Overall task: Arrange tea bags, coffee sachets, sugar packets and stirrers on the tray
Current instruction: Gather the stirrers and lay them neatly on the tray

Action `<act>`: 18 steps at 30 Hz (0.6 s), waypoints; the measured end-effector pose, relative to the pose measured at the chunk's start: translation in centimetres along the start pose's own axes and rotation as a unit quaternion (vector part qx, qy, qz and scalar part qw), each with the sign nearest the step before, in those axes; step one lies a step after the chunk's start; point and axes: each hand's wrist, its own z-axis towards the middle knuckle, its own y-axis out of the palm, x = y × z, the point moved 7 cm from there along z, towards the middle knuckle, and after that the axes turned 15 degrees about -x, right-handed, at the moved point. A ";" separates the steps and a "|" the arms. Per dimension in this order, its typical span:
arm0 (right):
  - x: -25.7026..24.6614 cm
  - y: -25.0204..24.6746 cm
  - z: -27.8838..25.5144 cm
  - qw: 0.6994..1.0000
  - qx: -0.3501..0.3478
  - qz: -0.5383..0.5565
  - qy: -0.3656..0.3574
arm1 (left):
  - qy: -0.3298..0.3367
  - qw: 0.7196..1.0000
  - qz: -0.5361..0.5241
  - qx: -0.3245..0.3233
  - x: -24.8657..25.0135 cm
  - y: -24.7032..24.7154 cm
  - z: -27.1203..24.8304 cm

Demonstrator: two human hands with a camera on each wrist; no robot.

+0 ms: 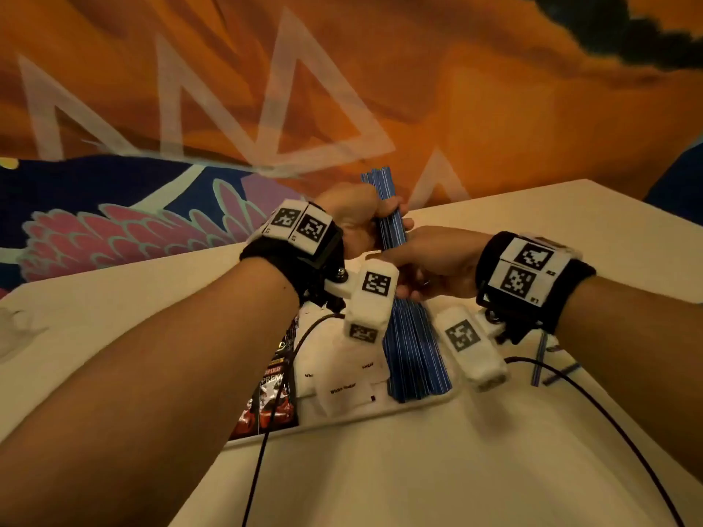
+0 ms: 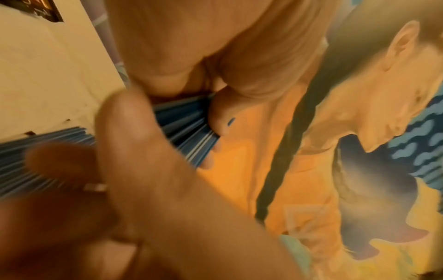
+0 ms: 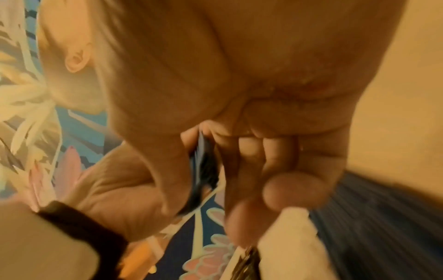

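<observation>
Forearms fill the bottom of the head view, both wearing black wrist straps with white marker blocks. Follow them up to frame centre: the left hand (image 1: 355, 222) is curled round the upper part of a bundle of blue striped stirrers (image 1: 412, 348), and the right hand (image 1: 437, 266) comes in from the right with fingers on the same bundle lower down, though whether it's actually gripping or just steadying, I can't tell.

The bundle stands nearly upright, its bottom fanning out onto the white tray (image 1: 380, 414), lower centre. Just left of it are white sugar packets (image 1: 344, 391), then dark coffee sachets (image 1: 272, 389). A couple of loose stirrers (image 1: 539, 359) lie on the table right of the tray.

I'd tap the ends square first, then lay it down flat beside the sugar, not letting go until it's resting, or they'll scatter.
</observation>
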 end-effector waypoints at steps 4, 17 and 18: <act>1.8 -3.7 -0.5 0.994 0.047 -0.072 0.061 | -0.110 0.992 0.043 0.039 -2.7 -2.4 2.5; 5.3 -8.0 1.2 0.978 0.095 -0.144 0.120 | -0.245 0.943 0.210 0.087 -8.1 -4.9 6.5; 5.4 -8.0 1.4 0.978 0.096 -0.144 0.120 | -0.256 0.942 0.201 0.075 -8.4 -4.9 6.7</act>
